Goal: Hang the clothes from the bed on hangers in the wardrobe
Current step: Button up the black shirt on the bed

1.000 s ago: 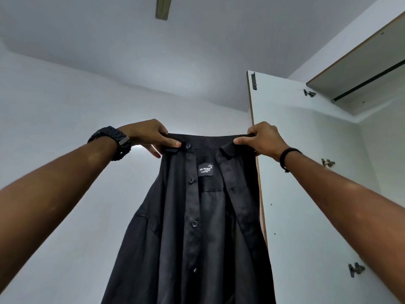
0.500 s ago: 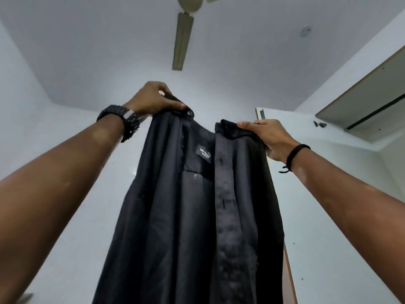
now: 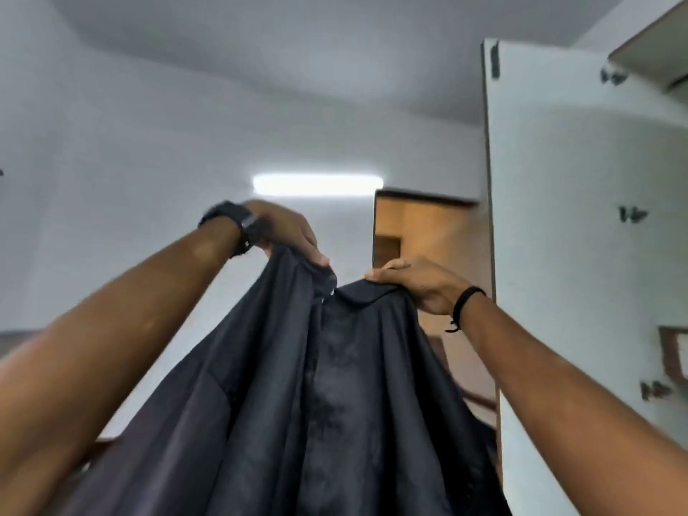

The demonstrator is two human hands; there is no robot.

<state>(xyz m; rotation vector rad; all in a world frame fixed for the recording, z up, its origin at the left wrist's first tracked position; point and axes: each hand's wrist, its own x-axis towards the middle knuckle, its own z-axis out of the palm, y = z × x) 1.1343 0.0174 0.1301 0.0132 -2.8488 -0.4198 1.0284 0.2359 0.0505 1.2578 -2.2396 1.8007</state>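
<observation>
No text, label, brand or number can be read anywhere in this blurred view.

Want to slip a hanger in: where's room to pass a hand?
Open gap between the left hand and right hand, above the shirt collar. Crowded rightward: the wardrobe door stands close beside the right hand.

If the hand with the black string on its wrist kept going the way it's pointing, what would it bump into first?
Probably the left hand. The right hand points leftward along the dark shirt collar it grips, and the left hand grips the collar just beyond, though depth is unclear.
</observation>
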